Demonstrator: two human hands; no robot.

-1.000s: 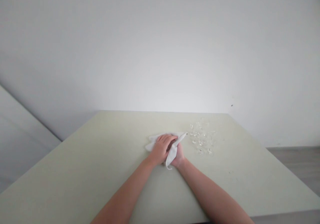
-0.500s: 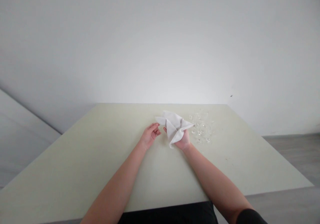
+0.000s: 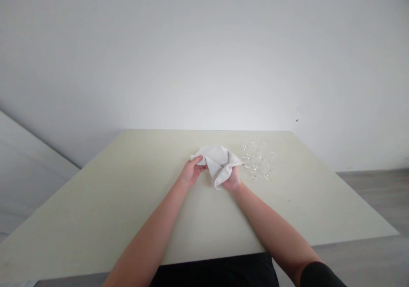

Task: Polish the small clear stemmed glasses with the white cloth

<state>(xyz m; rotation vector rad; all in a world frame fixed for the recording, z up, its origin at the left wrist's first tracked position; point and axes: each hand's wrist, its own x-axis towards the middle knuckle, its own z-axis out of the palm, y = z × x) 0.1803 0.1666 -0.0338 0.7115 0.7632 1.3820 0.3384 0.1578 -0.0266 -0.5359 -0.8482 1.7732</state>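
Observation:
A white cloth point(image 3: 217, 155) is held loosely folded above the middle of the table, one corner drooping toward me and another pointing right. My left hand point(image 3: 191, 172) pinches its left edge, thumb on top and fingers beneath. From below, my right hand point(image 3: 232, 180) supports the cloth's right part; most of its fingers are hidden under the fabric. Whether anything lies inside the folds I cannot tell. Just right of the cloth, several small clear, shiny pieces point(image 3: 256, 161), like glass or plastic, lie in a loose cluster.
The pale tabletop point(image 3: 128, 210) reaches back to a white wall point(image 3: 204, 56). Its right edge drops off to a grey floor point(image 3: 377, 193). A white panel point(image 3: 28, 172) stands beyond the left edge. A small dark mark point(image 3: 297, 120) is on the wall.
My left hand, apart from the cloth before, has taken hold of its left edge. The cloth has shifted slightly left and spread wider on that side. My right hand stays beneath it.

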